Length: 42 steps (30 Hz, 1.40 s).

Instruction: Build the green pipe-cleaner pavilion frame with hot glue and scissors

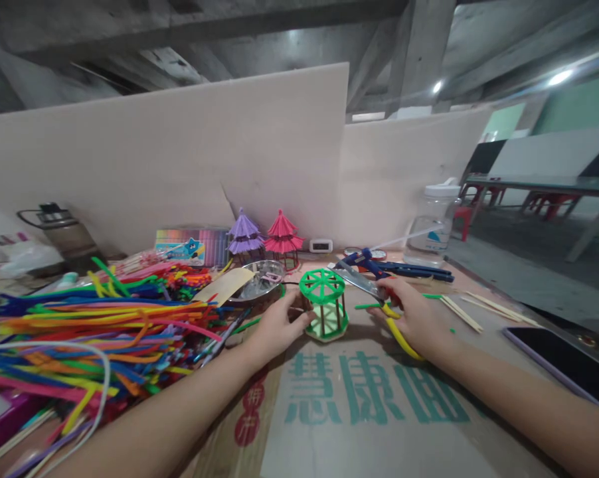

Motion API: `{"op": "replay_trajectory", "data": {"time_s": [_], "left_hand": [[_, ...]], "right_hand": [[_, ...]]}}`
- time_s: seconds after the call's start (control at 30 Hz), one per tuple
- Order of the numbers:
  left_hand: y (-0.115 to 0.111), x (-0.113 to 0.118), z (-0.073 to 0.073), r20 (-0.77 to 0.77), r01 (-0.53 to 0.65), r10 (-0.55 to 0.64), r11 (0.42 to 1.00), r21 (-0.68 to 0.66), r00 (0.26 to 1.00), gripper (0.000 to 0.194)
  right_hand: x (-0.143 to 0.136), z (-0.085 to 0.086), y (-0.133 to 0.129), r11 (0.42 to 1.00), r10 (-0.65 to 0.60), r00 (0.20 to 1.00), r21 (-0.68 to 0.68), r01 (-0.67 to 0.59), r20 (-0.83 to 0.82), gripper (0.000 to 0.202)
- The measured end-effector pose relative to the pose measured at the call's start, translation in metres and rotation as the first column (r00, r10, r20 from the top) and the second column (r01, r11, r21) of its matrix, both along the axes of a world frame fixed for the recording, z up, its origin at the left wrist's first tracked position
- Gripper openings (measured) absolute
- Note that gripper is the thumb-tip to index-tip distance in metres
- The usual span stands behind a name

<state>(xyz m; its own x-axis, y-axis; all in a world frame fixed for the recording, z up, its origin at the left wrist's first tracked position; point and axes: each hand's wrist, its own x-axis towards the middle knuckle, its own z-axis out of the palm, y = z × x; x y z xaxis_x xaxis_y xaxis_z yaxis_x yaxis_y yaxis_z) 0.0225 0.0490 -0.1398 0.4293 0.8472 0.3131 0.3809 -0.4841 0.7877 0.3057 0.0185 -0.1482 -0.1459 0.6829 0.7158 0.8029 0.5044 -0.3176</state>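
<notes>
A small green pavilion frame (322, 285) with a spoked top, thin brown posts and a green base stands upright on the cardboard. My left hand (283, 323) holds it from the left side, thumb near the posts. To its right, my right hand (409, 312) grips scissors (402, 337) with yellow handles, their metal blades pointing up and left. A green pipe cleaner (366, 307) lies by the scissors, partly hidden at my right hand. Behind the frame stand a purple pavilion (246, 232) and a pink pavilion (282, 232) with tiered roofs.
Colourful pipe cleaners (80, 332) are heaped at the left. A metal dish (262, 279) sits behind my left hand. Beyond my right hand are a blue glue gun (372, 263), pliers (414, 270) and a clear bottle (431, 226). Wooden sticks (461, 313) and a phone (568, 362) lie right.
</notes>
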Motion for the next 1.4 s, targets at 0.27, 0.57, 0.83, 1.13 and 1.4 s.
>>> {"op": "replay_trajectory", "data": {"time_s": [0.27,0.57,0.83,1.13,1.4], "left_hand": [[0.0,-0.002,-0.003,0.04,-0.064,0.062,0.996,0.061,0.997,0.032],[0.0,-0.001,-0.003,0.005,-0.069,0.069,0.995,0.072,0.998,0.034],[-0.003,-0.001,-0.001,-0.016,-0.059,0.06,0.995,0.076,0.998,0.03],[-0.005,-0.001,-0.002,-0.069,-0.077,0.084,0.992,0.102,0.994,0.03],[-0.005,-0.001,0.0,-0.094,-0.093,0.103,0.991,0.098,0.99,0.029]], "right_hand": [[-0.002,0.002,-0.004,0.995,0.057,0.987,0.078,-0.069,0.147,0.03],[-0.001,0.001,-0.004,0.998,0.06,0.981,0.013,-0.064,0.185,0.035],[-0.002,0.001,-0.004,1.0,0.021,0.982,0.0,-0.021,0.187,0.033],[-0.001,0.004,-0.008,0.997,-0.072,0.955,0.029,0.066,0.287,0.031],[0.0,0.011,-0.012,0.995,-0.095,0.941,-0.006,0.102,0.324,0.025]]}}
